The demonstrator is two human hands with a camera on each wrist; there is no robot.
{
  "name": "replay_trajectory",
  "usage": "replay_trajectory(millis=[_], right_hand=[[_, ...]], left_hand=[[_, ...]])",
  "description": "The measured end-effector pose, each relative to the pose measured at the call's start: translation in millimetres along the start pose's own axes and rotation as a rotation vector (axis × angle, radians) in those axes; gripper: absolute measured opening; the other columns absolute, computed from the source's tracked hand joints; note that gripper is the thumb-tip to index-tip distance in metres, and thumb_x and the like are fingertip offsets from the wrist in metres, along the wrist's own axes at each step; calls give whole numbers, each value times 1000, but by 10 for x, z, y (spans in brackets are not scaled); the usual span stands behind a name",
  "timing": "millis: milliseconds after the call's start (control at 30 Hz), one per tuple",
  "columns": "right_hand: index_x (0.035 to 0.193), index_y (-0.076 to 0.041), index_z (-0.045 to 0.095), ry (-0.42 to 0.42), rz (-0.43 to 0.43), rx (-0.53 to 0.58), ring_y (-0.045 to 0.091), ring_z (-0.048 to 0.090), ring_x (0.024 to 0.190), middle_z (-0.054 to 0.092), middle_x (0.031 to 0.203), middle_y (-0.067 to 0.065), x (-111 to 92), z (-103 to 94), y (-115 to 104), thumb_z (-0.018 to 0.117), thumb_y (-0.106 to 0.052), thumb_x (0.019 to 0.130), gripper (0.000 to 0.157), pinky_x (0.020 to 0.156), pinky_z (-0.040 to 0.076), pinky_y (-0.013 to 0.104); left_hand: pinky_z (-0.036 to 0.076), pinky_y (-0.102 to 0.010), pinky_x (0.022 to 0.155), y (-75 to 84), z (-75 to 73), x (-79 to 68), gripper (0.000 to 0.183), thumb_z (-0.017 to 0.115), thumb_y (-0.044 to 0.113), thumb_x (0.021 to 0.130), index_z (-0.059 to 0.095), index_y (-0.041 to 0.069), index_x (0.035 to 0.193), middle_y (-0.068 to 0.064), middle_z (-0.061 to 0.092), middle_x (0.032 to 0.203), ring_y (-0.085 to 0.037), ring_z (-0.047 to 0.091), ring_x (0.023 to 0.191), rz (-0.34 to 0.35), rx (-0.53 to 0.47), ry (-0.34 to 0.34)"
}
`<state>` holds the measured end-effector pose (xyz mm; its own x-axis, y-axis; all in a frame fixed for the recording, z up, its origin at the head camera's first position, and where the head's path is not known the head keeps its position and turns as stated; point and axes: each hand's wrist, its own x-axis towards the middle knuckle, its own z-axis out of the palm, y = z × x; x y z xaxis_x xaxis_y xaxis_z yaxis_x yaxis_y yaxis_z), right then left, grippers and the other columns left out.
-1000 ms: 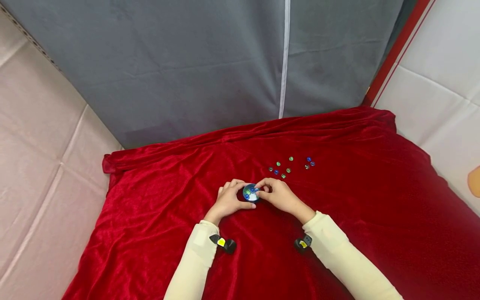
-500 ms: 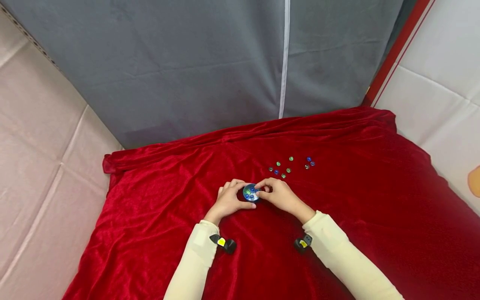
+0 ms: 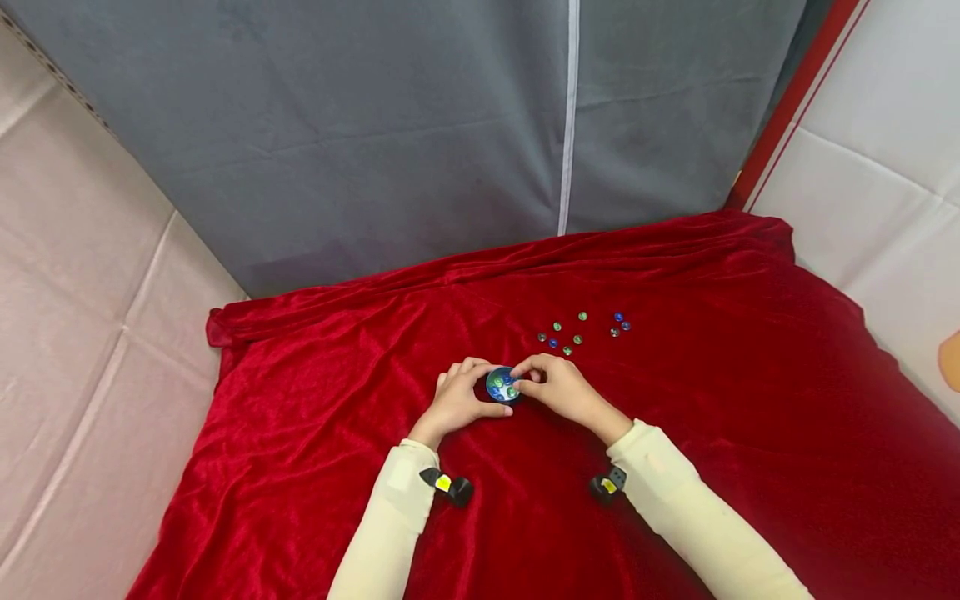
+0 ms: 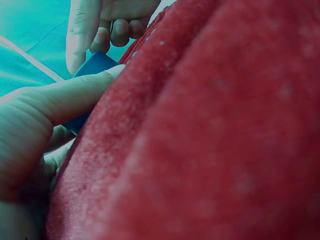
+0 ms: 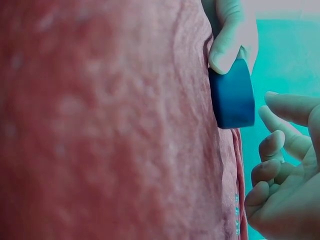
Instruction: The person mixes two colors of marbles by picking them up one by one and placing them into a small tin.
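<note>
A small round blue cup (image 3: 506,397) with a pale inside stands on the red cloth; several blue and green glass marbles (image 3: 498,382) lie in it. My left hand (image 3: 459,400) grips the cup from the left, thumb near and fingers at the far side. In the right wrist view the cup's smooth blue side (image 5: 232,100) shows below the left thumb. Over the cup's right rim, my right hand (image 3: 564,392) has thumb and index fingertips close to a green marble. Its other fingers (image 5: 270,170) curl toward the palm; I cannot tell whether they hold marbles.
Several more green, blue and dark marbles (image 3: 577,339) are scattered on the red cloth (image 3: 337,417) beyond the right hand. The cloth has folds, bunched along the back edge. A grey curtain (image 3: 375,125) hangs behind, with pale walls at both sides.
More marbles show inside the cup, a blue one first and then a green one by the right thumb. Both hands have stayed in nearly the same place.
</note>
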<state>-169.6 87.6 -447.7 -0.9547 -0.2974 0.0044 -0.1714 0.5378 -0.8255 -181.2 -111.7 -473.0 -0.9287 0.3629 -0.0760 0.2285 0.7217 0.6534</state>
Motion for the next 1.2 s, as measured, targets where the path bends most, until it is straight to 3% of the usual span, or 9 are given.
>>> replay_trajectory(millis=[367,800,1200], right_hand=[[101,-11,68,52,31,8,12,41,59,47,71,0,16,-202,86,65,-19,85,18,54,35,23],[103,-9,67,159,112,-4,13,40,63,46,75,1,69,-534,403,62,-20,88,20,58,35,24],[102,-8,67,232,158,-12,12,41,63,48,76,1,79,-674,606,63,-21,87,21,57,36,24]], left_hand=[[25,-36,90,-1,3,4,66,82,45,61,60,24,120,5,51,115,-17,40,107,14,4,14],[24,-37,91,4,-1,-7,67,83,43,60,60,22,120,5,51,116,-18,40,108,8,1,12],[23,-38,92,6,1,0,67,83,43,60,60,24,120,6,51,116,-17,40,107,-3,-4,7]])
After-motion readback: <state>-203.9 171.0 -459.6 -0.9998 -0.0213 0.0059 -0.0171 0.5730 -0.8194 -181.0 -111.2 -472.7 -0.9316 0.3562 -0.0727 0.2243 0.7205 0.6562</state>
